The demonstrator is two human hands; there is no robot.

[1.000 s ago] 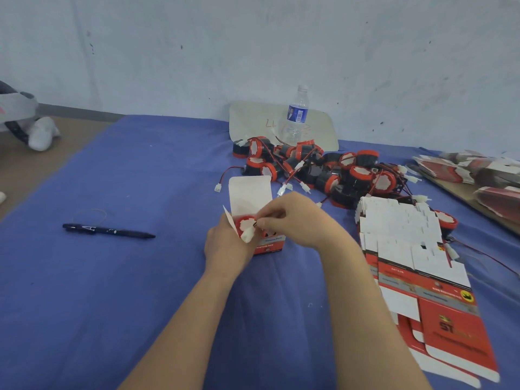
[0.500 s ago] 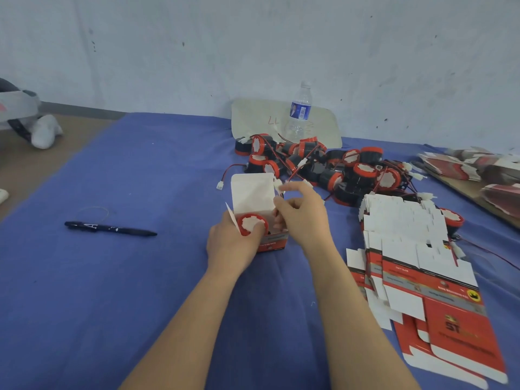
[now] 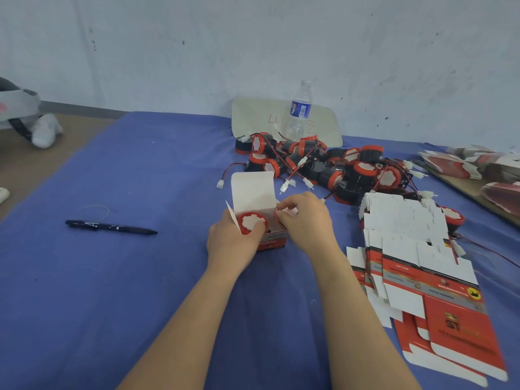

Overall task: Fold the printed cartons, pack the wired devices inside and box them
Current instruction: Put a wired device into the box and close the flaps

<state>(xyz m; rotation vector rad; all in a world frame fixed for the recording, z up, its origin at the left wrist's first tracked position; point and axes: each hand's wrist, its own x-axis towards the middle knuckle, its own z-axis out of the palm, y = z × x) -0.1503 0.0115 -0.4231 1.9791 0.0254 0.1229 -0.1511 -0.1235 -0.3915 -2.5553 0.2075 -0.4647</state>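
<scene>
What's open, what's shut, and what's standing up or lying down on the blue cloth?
carton: open, lid flap up
device: inside the carton
left hand: grips carton
right hand: pinches carton's right edge
flat cartons: unfolded, stacked
loose devices: piled, unpacked
bottle: upright, capped
pen: lying flat

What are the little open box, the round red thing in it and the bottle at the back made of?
The carton looks like thin card: matte white inside, printed red outside, creased flaps. The device seems moulded plastic, red rim around a white face. The bottle is probably clear plastic; the board behind shows through it.
</scene>
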